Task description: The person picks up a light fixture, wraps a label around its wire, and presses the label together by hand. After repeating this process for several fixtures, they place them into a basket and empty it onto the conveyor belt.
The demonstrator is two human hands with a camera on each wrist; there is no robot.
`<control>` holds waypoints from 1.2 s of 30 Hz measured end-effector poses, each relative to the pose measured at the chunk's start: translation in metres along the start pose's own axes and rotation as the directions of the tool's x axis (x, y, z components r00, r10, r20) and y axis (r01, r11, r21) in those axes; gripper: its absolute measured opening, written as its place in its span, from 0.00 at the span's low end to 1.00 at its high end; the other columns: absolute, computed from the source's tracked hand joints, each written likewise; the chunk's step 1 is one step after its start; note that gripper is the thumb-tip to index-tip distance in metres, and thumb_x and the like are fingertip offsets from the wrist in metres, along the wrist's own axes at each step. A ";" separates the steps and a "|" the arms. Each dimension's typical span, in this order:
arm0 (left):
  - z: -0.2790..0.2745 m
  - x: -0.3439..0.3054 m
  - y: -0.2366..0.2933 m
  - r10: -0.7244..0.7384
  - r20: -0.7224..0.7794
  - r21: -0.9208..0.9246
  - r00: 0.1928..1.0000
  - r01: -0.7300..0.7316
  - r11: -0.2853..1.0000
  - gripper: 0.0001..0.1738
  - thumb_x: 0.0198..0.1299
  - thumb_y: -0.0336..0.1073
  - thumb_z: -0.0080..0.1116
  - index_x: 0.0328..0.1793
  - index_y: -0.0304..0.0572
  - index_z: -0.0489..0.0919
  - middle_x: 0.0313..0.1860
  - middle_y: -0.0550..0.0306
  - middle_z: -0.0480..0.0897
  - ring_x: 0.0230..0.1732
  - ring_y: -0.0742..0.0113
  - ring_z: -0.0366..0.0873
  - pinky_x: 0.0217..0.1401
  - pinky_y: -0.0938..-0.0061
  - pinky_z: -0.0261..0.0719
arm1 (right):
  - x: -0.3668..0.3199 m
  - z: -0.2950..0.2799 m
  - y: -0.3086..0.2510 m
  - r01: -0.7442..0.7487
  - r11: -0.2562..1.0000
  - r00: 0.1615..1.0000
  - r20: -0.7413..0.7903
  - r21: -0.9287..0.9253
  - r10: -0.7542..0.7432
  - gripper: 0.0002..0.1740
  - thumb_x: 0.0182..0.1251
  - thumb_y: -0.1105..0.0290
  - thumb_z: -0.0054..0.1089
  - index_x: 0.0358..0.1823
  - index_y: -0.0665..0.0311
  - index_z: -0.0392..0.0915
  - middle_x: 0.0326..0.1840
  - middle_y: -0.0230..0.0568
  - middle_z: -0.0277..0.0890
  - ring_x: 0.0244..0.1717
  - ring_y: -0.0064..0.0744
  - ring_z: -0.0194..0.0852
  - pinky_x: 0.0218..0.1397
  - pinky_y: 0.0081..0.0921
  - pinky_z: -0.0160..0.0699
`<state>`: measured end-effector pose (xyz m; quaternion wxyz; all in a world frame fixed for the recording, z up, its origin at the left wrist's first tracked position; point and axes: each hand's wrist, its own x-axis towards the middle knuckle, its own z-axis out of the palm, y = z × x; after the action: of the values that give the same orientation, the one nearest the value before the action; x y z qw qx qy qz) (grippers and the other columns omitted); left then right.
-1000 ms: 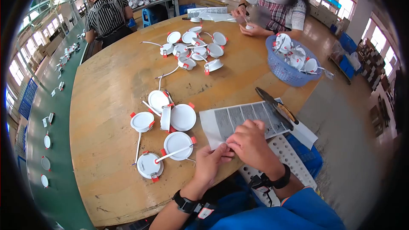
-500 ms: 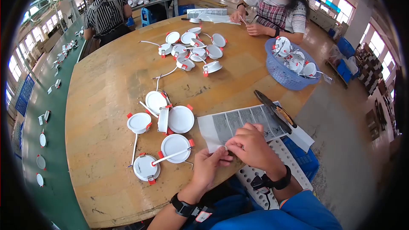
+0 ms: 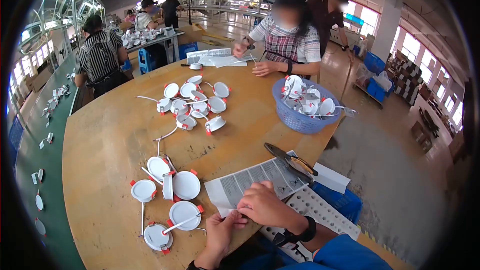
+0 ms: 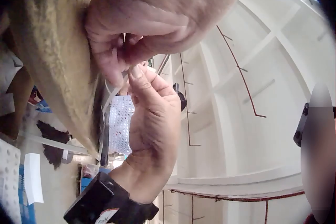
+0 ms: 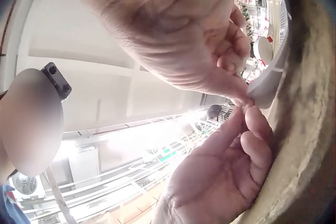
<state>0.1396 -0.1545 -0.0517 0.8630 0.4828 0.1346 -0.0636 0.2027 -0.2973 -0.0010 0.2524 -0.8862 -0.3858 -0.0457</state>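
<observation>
My left hand and right hand meet at the near edge of the table, thumbs and fingertips pinched together. Between them is the near corner of a printed sheet, white with grey text panels. In the left wrist view a thin pale edge of the sheet runs down from the fingertips. The pinched corner itself is mostly hidden by fingers. Just left of my left hand lies a white round downlight with red-tipped clips, and another downlight lies beside it with its cable crossing the first.
More downlights lie left and farther back. A black-and-yellow hand tool rests on the sheet's far right end. A blue basket of downlights stands at the right edge. Across sits a person; a green conveyor runs left.
The head view has tilted up, so the table sits lower in it. My hands keep pinching the sheet's corner. Another person has come into view behind the one across the table.
</observation>
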 end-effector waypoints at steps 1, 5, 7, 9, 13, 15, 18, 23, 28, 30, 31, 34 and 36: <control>0.001 -0.001 0.000 -0.007 -0.007 0.006 1.000 0.007 1.000 0.09 0.61 0.28 0.49 0.39 0.27 0.76 0.30 0.49 0.80 0.30 0.65 0.79 0.32 0.76 0.79 | 0.000 0.001 0.000 0.004 1.000 1.000 -0.008 0.002 -0.004 0.05 0.53 0.67 0.55 0.24 0.55 0.78 0.25 0.29 0.70 0.39 0.32 0.65 0.49 0.33 0.50; 0.001 -0.001 -0.001 -0.013 -0.010 -0.001 1.000 0.013 1.000 0.08 0.61 0.27 0.49 0.40 0.26 0.76 0.31 0.49 0.80 0.30 0.64 0.80 0.32 0.76 0.79 | 0.003 -0.001 0.003 -0.023 0.999 0.999 0.032 0.032 0.022 0.06 0.53 0.66 0.55 0.23 0.56 0.78 0.25 0.30 0.71 0.40 0.32 0.65 0.49 0.34 0.51; 0.002 0.000 -0.002 -0.004 0.000 -0.012 1.000 0.004 1.000 0.08 0.61 0.28 0.50 0.40 0.26 0.76 0.31 0.49 0.80 0.30 0.65 0.80 0.32 0.77 0.79 | 0.003 0.000 0.004 -0.036 0.999 0.998 0.050 0.027 0.034 0.07 0.54 0.66 0.54 0.22 0.56 0.79 0.26 0.31 0.73 0.40 0.32 0.66 0.50 0.35 0.52; 0.000 -0.001 -0.002 0.004 0.002 -0.016 1.000 -0.003 1.000 0.09 0.61 0.29 0.51 0.39 0.27 0.76 0.31 0.50 0.80 0.31 0.66 0.80 0.33 0.77 0.80 | 0.003 0.002 0.005 -0.045 0.999 0.997 0.061 0.025 0.044 0.08 0.54 0.65 0.53 0.22 0.56 0.79 0.26 0.30 0.73 0.41 0.32 0.66 0.50 0.35 0.52; 0.000 0.002 -0.004 -0.020 0.006 -0.050 1.000 0.020 0.999 0.08 0.61 0.28 0.50 0.39 0.26 0.76 0.32 0.50 0.80 0.31 0.63 0.81 0.34 0.76 0.81 | 0.004 0.000 0.009 -0.061 0.996 0.995 0.078 0.061 0.056 0.09 0.55 0.63 0.53 0.23 0.55 0.79 0.26 0.29 0.74 0.41 0.32 0.67 0.50 0.35 0.52; 0.005 -0.004 0.005 -0.021 -0.011 0.000 1.000 0.021 1.000 0.08 0.61 0.27 0.49 0.41 0.28 0.76 0.32 0.51 0.80 0.29 0.65 0.80 0.30 0.78 0.79 | 0.004 0.002 0.014 -0.047 0.996 0.997 0.057 0.070 0.043 0.07 0.54 0.63 0.55 0.25 0.55 0.80 0.25 0.27 0.72 0.40 0.30 0.66 0.49 0.33 0.50; 0.012 -0.009 0.010 0.001 -0.037 0.022 0.999 0.000 1.000 0.07 0.61 0.27 0.48 0.39 0.29 0.75 0.30 0.53 0.79 0.28 0.67 0.79 0.29 0.79 0.78 | 0.004 0.000 0.016 -0.053 0.997 0.999 0.014 0.057 0.052 0.07 0.54 0.62 0.58 0.27 0.54 0.80 0.25 0.26 0.72 0.39 0.28 0.65 0.49 0.32 0.49; 0.012 -0.010 0.011 0.025 -0.040 0.024 0.999 -0.024 0.999 0.07 0.61 0.28 0.49 0.37 0.28 0.75 0.29 0.52 0.79 0.27 0.66 0.79 0.28 0.79 0.77 | 0.012 -0.010 0.022 -0.081 0.996 0.991 -0.105 0.036 0.084 0.06 0.53 0.62 0.60 0.26 0.53 0.80 0.23 0.26 0.72 0.37 0.29 0.66 0.48 0.32 0.50; 0.013 -0.013 0.013 0.010 -0.050 0.013 0.999 -0.009 1.000 0.08 0.60 0.28 0.50 0.36 0.27 0.75 0.28 0.50 0.79 0.27 0.65 0.79 0.28 0.79 0.77 | 0.017 -0.035 0.028 -0.183 0.983 0.924 -0.346 -0.032 0.161 0.05 0.52 0.64 0.59 0.26 0.55 0.80 0.23 0.30 0.73 0.35 0.33 0.68 0.44 0.33 0.55; 0.012 -0.012 0.010 0.001 -0.053 0.017 0.999 0.000 1.000 0.08 0.60 0.28 0.50 0.36 0.26 0.75 0.28 0.49 0.79 0.27 0.65 0.79 0.27 0.79 0.77 | 0.014 -0.051 0.035 -0.225 0.972 0.861 -0.482 -0.075 0.162 0.06 0.53 0.65 0.59 0.26 0.58 0.79 0.24 0.32 0.73 0.34 0.33 0.69 0.42 0.32 0.60; 0.010 -0.012 0.009 -0.002 -0.039 0.023 0.999 0.002 1.000 0.08 0.60 0.28 0.50 0.36 0.26 0.74 0.29 0.49 0.79 0.27 0.64 0.79 0.27 0.79 0.78 | 0.012 -0.056 0.042 -0.231 0.972 0.824 -0.525 0.033 0.214 0.06 0.53 0.66 0.58 0.27 0.60 0.79 0.25 0.34 0.74 0.33 0.33 0.70 0.40 0.31 0.62; -0.002 0.004 -0.006 0.004 -0.014 0.015 1.000 -0.003 1.000 0.08 0.60 0.28 0.50 0.36 0.27 0.76 0.31 0.47 0.79 0.31 0.61 0.80 0.32 0.73 0.79 | -0.002 -0.083 0.071 -0.214 0.949 0.671 -0.672 0.230 0.314 0.06 0.55 0.69 0.57 0.28 0.65 0.77 0.27 0.38 0.75 0.31 0.31 0.71 0.36 0.27 0.68; -0.002 -0.001 -0.004 -0.002 -0.037 0.029 0.999 0.003 1.000 0.08 0.61 0.29 0.50 0.36 0.27 0.75 0.32 0.47 0.79 0.32 0.61 0.80 0.32 0.73 0.79 | -0.027 -0.105 0.087 -0.244 0.900 0.503 -0.746 0.362 0.436 0.06 0.55 0.71 0.57 0.30 0.67 0.77 0.27 0.38 0.75 0.30 0.25 0.71 0.36 0.23 0.69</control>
<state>0.1372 -0.1551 -0.0556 0.8530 0.4964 0.1503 -0.0575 0.2574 -0.4155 0.0470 0.4957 -0.7915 -0.0461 -0.3544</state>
